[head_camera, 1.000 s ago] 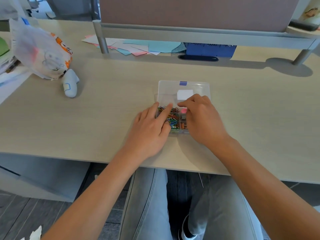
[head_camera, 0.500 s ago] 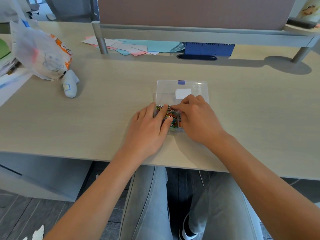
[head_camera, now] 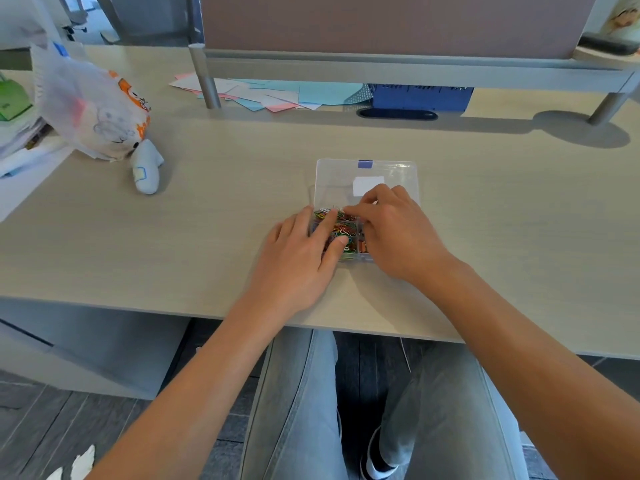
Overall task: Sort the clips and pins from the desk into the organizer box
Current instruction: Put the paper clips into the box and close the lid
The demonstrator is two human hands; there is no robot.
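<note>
A clear plastic organizer box (head_camera: 346,178) lies open on the desk, its lid flat behind it with a white label and a blue latch. The near left compartment is full of coloured paper clips (head_camera: 341,228). A neighbouring compartment holds small orange items (head_camera: 363,244). My left hand (head_camera: 298,258) rests flat on the clips with straight fingers. My right hand (head_camera: 398,233) covers the box's right side, its index finger reaching left onto the clips beside my left fingertips. Its thumb is hidden, so I cannot see whether it pinches anything.
A white plastic bag (head_camera: 93,112) and a small white and blue object (head_camera: 147,168) lie at the far left. Coloured papers (head_camera: 277,91) and a blue basket (head_camera: 420,97) sit under the partition rail, beside a metal post (head_camera: 204,77). The desk's front edge is just below my wrists.
My right hand has slid left from the box's middle onto the paper clip compartment. My left hand has stayed flat on the clips, shifting only slightly.
</note>
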